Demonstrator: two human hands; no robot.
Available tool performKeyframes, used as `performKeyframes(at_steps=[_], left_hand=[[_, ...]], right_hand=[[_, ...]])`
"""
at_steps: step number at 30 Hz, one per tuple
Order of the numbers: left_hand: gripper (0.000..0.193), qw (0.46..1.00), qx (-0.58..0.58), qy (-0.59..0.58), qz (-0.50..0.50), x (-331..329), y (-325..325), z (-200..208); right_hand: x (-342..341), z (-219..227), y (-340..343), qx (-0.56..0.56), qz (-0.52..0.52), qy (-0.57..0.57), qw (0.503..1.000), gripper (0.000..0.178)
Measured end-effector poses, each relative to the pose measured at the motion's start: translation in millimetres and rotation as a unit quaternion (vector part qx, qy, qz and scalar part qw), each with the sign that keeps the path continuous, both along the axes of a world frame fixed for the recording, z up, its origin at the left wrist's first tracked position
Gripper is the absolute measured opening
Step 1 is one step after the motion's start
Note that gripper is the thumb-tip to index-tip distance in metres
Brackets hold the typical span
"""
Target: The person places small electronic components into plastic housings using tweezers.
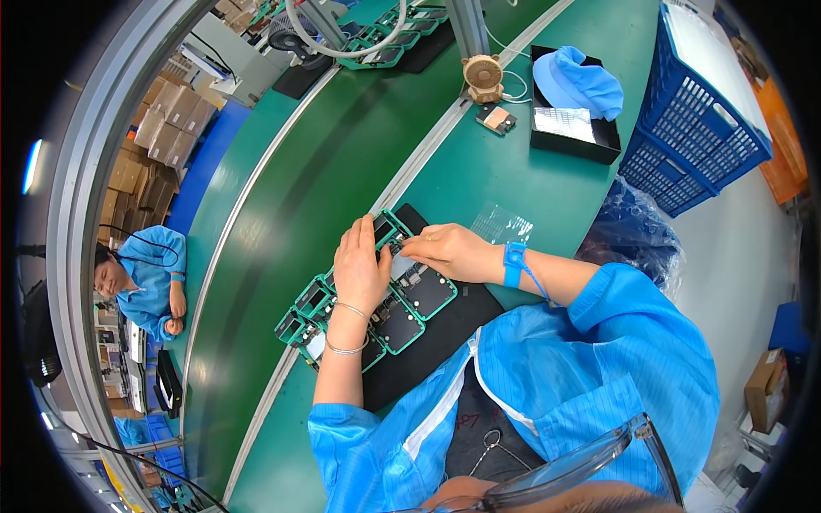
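Now, left hand (pixel 360 269): fingers nearly straight, laid over green frames (pixel 398 327).
Right hand (pixel 453 251): fingers curled close (on what, I can't tell).
Green frames: on black mat (pixel 463 318), near my view's centre, toward eight o'clock.

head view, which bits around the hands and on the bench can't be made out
All in the head view:
What, if anything, the right hand pinches: hidden by its own fingers.
Parts of the nearer green-framed units: covered by the left hand and its forearm.
The bottom of the black box: partly covered by the light blue cap and a white sheet.
Details of the far green-framed units: too small.
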State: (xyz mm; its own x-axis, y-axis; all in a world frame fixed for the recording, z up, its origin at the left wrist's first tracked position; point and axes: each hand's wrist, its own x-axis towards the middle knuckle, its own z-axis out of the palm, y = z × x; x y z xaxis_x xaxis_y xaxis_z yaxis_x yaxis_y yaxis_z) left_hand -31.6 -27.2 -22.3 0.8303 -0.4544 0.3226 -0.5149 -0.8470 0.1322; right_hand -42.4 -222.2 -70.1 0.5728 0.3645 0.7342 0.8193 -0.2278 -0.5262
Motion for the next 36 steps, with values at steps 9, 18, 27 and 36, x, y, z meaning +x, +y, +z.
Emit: performKeyframes(at_steps=[9,18,27,36], left_hand=[[0.055,1.000,-0.002,-0.004,-0.008,2,-1,1],[0.055,0.999,-0.015,0.021,-0.022,4,3,6],[0.045,0.994,-0.063,0.081,-0.025,1,12,15],[0.031,0.981,-0.102,-0.065,-0.150,-107,8,9]], right_hand=[[2,-3,-5,-0.046,0.004,-0.039,0.998,0.023],[11,-10,-10,0.054,0.052,0.172,0.982,0.017],[11,4,-23,0.097,0.133,0.350,0.922,0.018],[-2,16,-75,0.106,0.052,0.337,0.934,0.020]])
